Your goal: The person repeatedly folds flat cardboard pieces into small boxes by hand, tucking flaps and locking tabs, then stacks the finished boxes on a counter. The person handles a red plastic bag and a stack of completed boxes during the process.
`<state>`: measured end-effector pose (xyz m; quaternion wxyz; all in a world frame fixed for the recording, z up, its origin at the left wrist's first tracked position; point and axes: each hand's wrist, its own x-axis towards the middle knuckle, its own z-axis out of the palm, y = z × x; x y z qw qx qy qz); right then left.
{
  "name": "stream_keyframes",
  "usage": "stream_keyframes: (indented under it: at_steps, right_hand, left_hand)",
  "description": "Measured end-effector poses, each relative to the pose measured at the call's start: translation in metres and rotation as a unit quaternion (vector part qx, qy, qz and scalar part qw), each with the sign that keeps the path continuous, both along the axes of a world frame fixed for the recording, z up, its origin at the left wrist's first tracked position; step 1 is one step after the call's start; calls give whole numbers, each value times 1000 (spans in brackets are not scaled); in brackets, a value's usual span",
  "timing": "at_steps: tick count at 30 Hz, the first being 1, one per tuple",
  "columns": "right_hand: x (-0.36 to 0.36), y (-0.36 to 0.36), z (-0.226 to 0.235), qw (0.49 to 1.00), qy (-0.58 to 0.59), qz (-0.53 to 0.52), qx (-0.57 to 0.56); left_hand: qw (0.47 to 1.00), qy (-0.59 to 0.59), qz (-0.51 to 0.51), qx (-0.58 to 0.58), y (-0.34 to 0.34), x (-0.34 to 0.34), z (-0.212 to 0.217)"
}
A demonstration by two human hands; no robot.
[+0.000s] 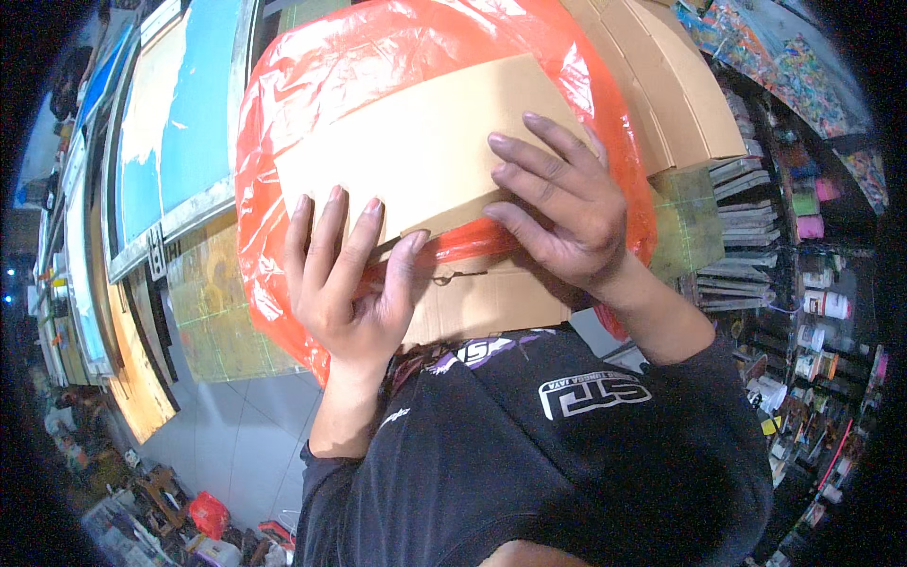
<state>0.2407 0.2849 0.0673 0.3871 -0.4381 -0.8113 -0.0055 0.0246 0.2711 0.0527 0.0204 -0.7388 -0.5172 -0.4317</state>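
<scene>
Cardboard sheet (416, 161) in one orange plastic bag (378, 57) is pressed by two flat, open hands: left hand (345, 279) at seven o'clock, right hand (557, 203) at three; grey tiled floor (236, 435) lies below.

Orange bag (312, 113) and cardboard boxes (675, 85) block ahead, open floor (236, 435) lower left

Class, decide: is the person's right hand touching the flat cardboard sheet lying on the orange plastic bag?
Touching. The head view shows the right hand pressed flat on the cardboard sheet, fingers spread over its edge.
</scene>
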Motion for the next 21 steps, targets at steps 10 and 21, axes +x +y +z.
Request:
stream_keyframes:
  at_steps: [10, 21]
  right_hand:
    - [-6, 1, -3, 999, 12, -24, 20]
    - [-16, 0, -11, 996, 6, -83, 43]
  left_hand:
    - [1000, -20, -1, 20, 2, 3, -2]
    - [999, -28, 25, 24, 2, 8, -14]
